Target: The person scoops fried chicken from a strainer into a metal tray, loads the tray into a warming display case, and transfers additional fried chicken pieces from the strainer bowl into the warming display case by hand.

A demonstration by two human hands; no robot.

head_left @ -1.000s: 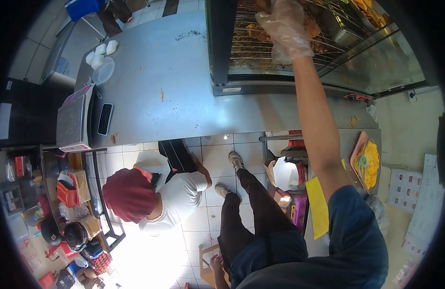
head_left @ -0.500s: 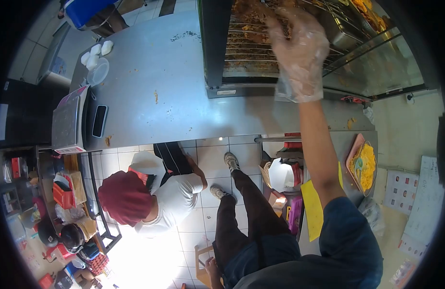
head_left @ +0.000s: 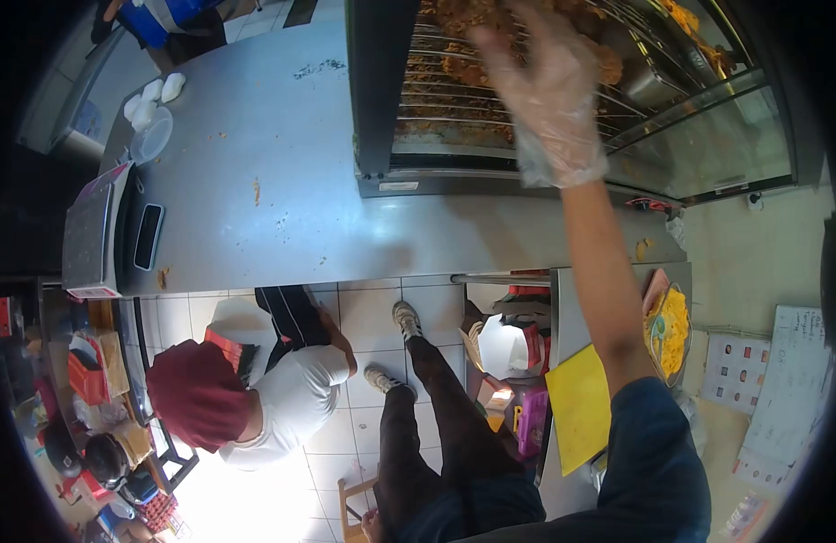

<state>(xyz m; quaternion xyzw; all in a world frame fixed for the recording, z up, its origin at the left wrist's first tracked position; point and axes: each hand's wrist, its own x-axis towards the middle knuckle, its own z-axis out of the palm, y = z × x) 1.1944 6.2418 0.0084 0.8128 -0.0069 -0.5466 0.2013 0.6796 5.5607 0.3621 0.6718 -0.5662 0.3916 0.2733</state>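
Note:
My right hand (head_left: 549, 100), in a clear plastic glove, reaches into a glass-sided display cabinet (head_left: 436, 167) at the top. Its thumb and fingers are spread apart above the wire rack (head_left: 436, 107), slightly blurred. Browned fried pieces (head_left: 463, 71) lie on the rack around the fingers, and I see none in the grasp. To the right of the hand stands a metal container (head_left: 649, 77). Low in the view, my left hand (head_left: 373, 525) hangs beside a wooden stool (head_left: 356, 493); its fingers are partly cut off by the frame edge.
A steel counter (head_left: 282, 181) carries a scale (head_left: 97, 231), a phone (head_left: 148, 237) and a plastic tub (head_left: 152, 136). A co-worker in a maroon cap (head_left: 196, 394) bends low on the left. A tray of yellow food (head_left: 671, 335) stands at right, near a yellow sheet (head_left: 576, 407).
The view has shifted, so the counter and co-worker appear farther left. My right hand stays inside the cabinet, its thumb and fingers now more spread. My left hand sits lower in view.

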